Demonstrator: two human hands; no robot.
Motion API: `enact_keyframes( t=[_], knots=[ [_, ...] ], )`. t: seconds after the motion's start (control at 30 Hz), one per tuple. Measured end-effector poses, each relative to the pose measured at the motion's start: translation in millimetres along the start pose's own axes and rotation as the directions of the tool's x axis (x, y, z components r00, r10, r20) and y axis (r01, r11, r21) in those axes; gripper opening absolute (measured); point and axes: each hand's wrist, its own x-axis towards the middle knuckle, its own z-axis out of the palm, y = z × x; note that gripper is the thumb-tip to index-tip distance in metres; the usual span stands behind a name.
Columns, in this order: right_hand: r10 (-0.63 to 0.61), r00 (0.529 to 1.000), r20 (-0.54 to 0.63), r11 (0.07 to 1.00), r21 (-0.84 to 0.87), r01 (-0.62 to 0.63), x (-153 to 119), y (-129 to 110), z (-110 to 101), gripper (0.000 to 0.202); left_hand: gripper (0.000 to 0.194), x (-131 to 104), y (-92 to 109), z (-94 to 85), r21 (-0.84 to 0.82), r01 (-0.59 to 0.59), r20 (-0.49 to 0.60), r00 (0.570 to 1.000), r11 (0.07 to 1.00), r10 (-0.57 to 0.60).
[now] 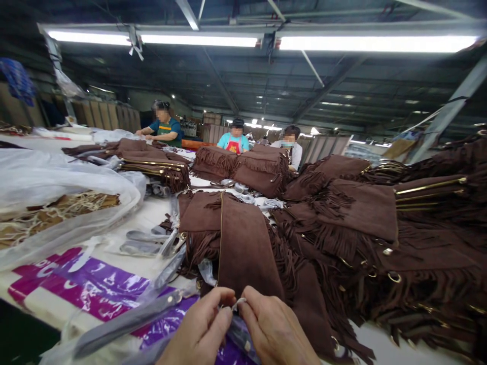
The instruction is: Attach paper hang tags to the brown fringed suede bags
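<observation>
At the bottom middle, my left hand (203, 327) and my right hand (272, 327) come close together, fingers bent. Between their fingertips is a small whitish piece (239, 302), pinched by my right hand; the left fingertips are curled beside it, and what they hold is too small to make out. Just beyond the hands lies a brown suede bag (247, 243) with fringes and a gold zip edge. A grey strap (127, 324) in clear plastic stretches to the left of my left hand, over purple printed plastic (106, 279).
Heaped brown fringed bags (361, 208) fill the right side. More stacks (152, 162) stand farther back. Clear plastic bags holding netted brown material (57, 215) lie at left. Wrapped straps (144, 241) lie left of centre. Three people work across the table.
</observation>
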Motion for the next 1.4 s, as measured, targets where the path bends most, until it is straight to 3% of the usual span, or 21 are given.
enact_keyframes(
  t=[0.1, 0.23, 0.43, 0.53, 0.63, 0.7, 0.8, 0.87, 0.97, 1.03, 1.13, 1.27, 1.4],
  knots=[
    [-0.042, 0.995, -0.094, 0.989, -0.148, 0.027, -3.7, -1.2, 6.7, 0.019, 0.045, 8.6, -4.4, 13.4, -0.265, 0.158, 0.121, 0.984, 0.951, -0.129],
    [-0.046, 0.989, -0.138, 0.982, -0.190, 0.019, -8.7, -0.4, 6.2, 0.017, 0.051, 17.1, -15.4, 16.7, -0.246, 0.104, 0.060, 0.994, 0.964, -0.092],
    [-0.062, 0.985, -0.162, 0.992, -0.123, 0.043, -16.3, 8.7, 1.1, 0.021, 0.038, 18.7, -13.7, 10.9, -0.302, 0.154, 0.033, 0.988, 0.941, -0.151],
    [-0.070, 0.984, -0.161, 0.990, -0.135, 0.049, -16.5, 7.5, 0.3, 0.016, 0.037, 15.5, -4.7, 14.7, -0.168, 0.041, -0.009, 0.999, 0.985, -0.043],
    [-0.079, 0.985, -0.151, 0.987, -0.153, 0.055, -16.0, 5.3, 0.4, 0.013, 0.030, 13.5, 3.6, 18.3, 0.089, -0.129, 0.053, 0.991, 0.988, 0.125],
    [-0.074, 0.987, -0.141, 0.989, -0.137, 0.055, -16.6, 5.8, 0.0, 0.013, 0.033, 14.0, 5.3, 18.3, 0.190, -0.176, 0.060, 0.984, 0.966, 0.167],
    [-0.059, 0.993, -0.104, 0.998, -0.001, 0.059, -19.0, 9.6, -3.6, 0.017, 0.029, 16.4, 3.0, 14.5, 0.184, -0.096, 0.018, 0.995, 0.978, 0.095],
    [-0.038, 0.997, -0.065, 0.983, 0.179, 0.049, -20.1, 12.0, -8.4, 0.014, 0.023, 18.6, 0.8, 10.2, 0.074, -0.009, 0.022, 1.000, 0.997, 0.007],
    [-0.014, 1.000, -0.024, 0.880, 0.475, 0.024, -18.1, 12.8, -16.2, 0.016, 0.025, 22.0, 1.8, 3.6, -0.136, 0.084, 0.089, 0.993, 0.987, -0.072],
    [-0.024, 0.997, -0.076, 0.804, 0.591, 0.064, -14.1, 11.2, -19.5, 0.015, 0.028, 24.1, 6.3, 0.8, -0.173, 0.106, 0.124, 0.989, 0.979, -0.086],
    [-0.039, 0.977, -0.208, 0.755, 0.635, 0.165, -6.5, 7.5, -20.1, 0.013, 0.032, 25.9, 13.5, -0.5, -0.035, 0.059, 0.103, 0.993, 0.998, -0.055],
    [-0.039, 0.967, -0.252, 0.774, 0.604, 0.189, -0.8, 5.2, -14.9, 0.018, 0.040, 21.0, 9.1, -2.4, 0.325, -0.079, 0.047, 0.997, 0.942, 0.068],
    [-0.034, 0.961, -0.274, 0.843, 0.509, 0.175, -4.2, 11.1, -3.3, 0.018, 0.040, 6.7, -6.9, -7.9, 0.537, -0.038, -0.044, 0.996, 0.843, 0.073]
  ],
)
